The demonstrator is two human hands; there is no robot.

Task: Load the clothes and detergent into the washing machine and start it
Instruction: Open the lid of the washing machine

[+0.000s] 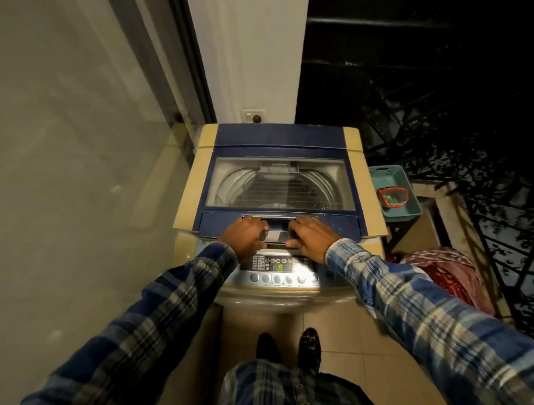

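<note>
A top-loading washing machine (365, 180) stands in front of me, cream with a dark blue lid (275, 141). The lid lies flat and shut, and its clear window (277, 183) shows the steel drum below. My left hand (244, 238) and my right hand (310, 235) both grip the silver lid handle (278, 229) at the lid's front edge, fingers curled over it. Below my hands the control panel (277, 270) shows a lit green character and a row of round buttons. A pile of red and pink clothes (443, 272) lies to the machine's right.
A teal plastic basket (411, 209) holding a small red-edged packet (392, 196) sits on a stand right of the machine. A glass panel runs along the left, a white pillar with a wall socket (253, 115) stands behind. Dark railing is at right. My shoes stand on tiled floor.
</note>
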